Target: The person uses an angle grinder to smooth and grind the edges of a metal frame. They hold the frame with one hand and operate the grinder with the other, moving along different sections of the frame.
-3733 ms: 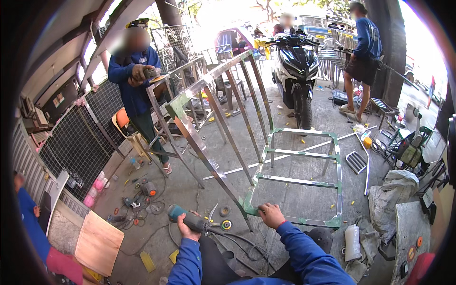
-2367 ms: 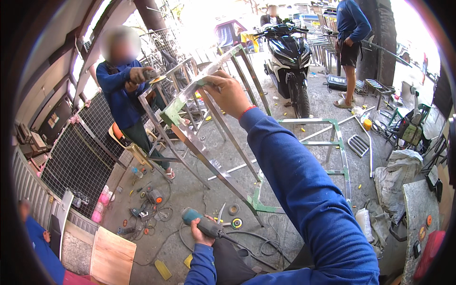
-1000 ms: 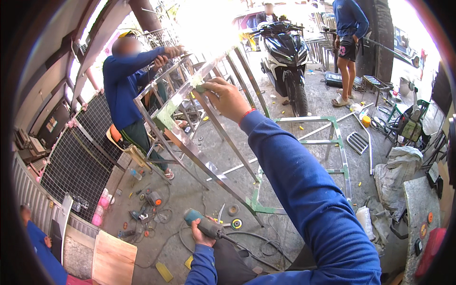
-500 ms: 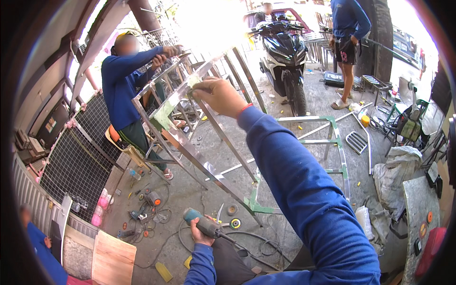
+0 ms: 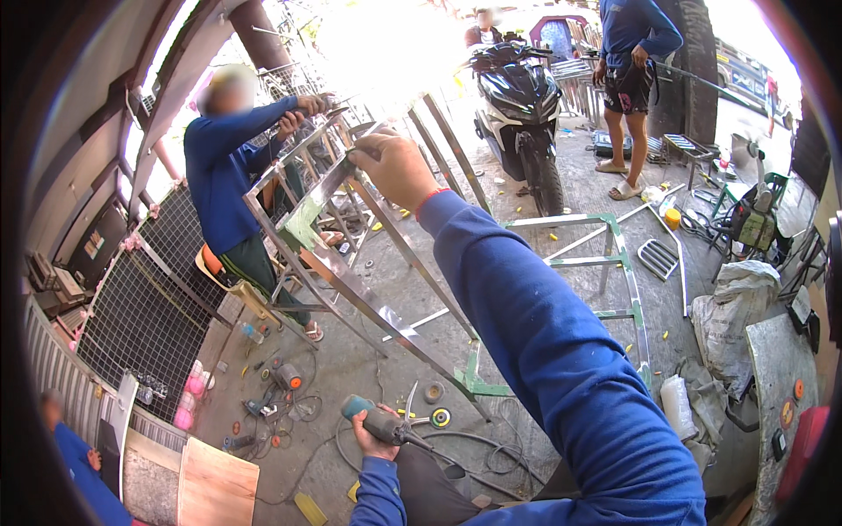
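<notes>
My left hand [image 5: 372, 437] is wrapped round a teal and dark grey corded power tool [image 5: 386, 424], low and close to my lap; its kind is not clear. Farther off, my right arm stretches out over a shiny metal frame [image 5: 384, 312] of square tubes that leans at a slant. The thumb and fingers of my right hand [image 5: 396, 168] are pinched together at the frame's upper rail. Whatever lies between those fingertips is too small to make out. Pale green patches [image 5: 305, 213] coat parts of the rail near its corner.
A second frame with green joints [image 5: 617, 261] stands right of the first. Opposite left, a co-worker [image 5: 230, 171] holds a tool on metalwork. A motorbike [image 5: 524, 123] and another person [image 5: 628, 88] are farther back. Cords, tools and a grinding disc [image 5: 440, 417] lie on the floor.
My right hand has shifted slightly left and down along the rail, where more bare metal shows beside it. My left hand still holds the power tool. The standing person has changed stance.
</notes>
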### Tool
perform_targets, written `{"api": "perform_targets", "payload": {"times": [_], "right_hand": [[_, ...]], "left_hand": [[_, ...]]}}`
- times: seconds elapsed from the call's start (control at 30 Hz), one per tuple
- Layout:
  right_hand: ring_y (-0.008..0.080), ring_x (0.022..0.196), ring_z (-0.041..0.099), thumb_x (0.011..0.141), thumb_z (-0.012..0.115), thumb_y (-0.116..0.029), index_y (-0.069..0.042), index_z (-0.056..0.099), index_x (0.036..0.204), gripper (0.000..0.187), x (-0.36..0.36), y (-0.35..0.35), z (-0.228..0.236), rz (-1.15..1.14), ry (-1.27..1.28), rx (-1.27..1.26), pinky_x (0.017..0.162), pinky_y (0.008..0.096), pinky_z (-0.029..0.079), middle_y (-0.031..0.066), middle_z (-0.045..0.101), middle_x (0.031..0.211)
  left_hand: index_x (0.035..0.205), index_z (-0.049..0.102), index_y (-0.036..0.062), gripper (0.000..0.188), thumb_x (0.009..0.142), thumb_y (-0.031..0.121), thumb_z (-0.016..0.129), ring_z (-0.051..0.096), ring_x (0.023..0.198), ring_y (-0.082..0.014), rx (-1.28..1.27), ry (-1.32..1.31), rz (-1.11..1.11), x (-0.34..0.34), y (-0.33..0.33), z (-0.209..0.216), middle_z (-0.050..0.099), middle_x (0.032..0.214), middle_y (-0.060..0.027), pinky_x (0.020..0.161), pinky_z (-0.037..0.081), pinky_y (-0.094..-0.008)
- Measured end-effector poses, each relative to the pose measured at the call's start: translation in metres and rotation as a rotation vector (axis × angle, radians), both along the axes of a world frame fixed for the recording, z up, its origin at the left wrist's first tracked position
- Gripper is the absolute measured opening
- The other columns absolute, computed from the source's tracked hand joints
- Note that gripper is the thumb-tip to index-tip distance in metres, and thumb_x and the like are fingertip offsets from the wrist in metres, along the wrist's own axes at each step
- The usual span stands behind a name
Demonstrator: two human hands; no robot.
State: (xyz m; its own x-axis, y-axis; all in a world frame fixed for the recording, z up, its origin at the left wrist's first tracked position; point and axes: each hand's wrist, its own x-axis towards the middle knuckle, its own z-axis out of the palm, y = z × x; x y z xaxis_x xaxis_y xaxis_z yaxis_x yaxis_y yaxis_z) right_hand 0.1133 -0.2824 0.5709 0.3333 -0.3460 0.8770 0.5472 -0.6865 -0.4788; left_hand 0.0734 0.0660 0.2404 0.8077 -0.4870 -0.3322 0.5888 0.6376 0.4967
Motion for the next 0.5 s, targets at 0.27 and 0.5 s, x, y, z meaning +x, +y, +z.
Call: {"api": "perform_targets", "payload": {"times": [0.27, 0.5], "right_hand": [[0.0359, 0.083, 0.066, 0.083, 0.069, -0.013, 0.002, 0.072, 0.094, 0.018, -0.006, 0.003, 0.005, -0.065, -0.031, -0.043, 0.080, 0.0400, 0.053, 0.0195, 0.067, 0.092], [0.0189, 0.083, 0.069, 0.087, 0.072, -0.023, 0.001, 0.072, 0.102, 0.029, -0.044, -0.014, -0.036, 0.289, 0.212, -0.029, 0.078, 0.0315, 0.053, 0.0148, 0.073, 0.095]], "left_hand": [[0.100, 0.056, 0.0061, 0.038, 0.078, 0.036, 0.062, 0.063, 0.083, -0.0257, 0.004, 0.009, 0.008, 0.003, 0.000, -0.003, 0.062, 0.091, -0.0116, 0.077, 0.055, -0.0389], [0.100, 0.056, 0.0055, 0.040, 0.077, 0.039, 0.061, 0.063, 0.082, -0.0259, 0.008, -0.009, 0.008, 0.007, 0.003, -0.008, 0.063, 0.091, -0.0119, 0.074, 0.055, -0.0394]]}}
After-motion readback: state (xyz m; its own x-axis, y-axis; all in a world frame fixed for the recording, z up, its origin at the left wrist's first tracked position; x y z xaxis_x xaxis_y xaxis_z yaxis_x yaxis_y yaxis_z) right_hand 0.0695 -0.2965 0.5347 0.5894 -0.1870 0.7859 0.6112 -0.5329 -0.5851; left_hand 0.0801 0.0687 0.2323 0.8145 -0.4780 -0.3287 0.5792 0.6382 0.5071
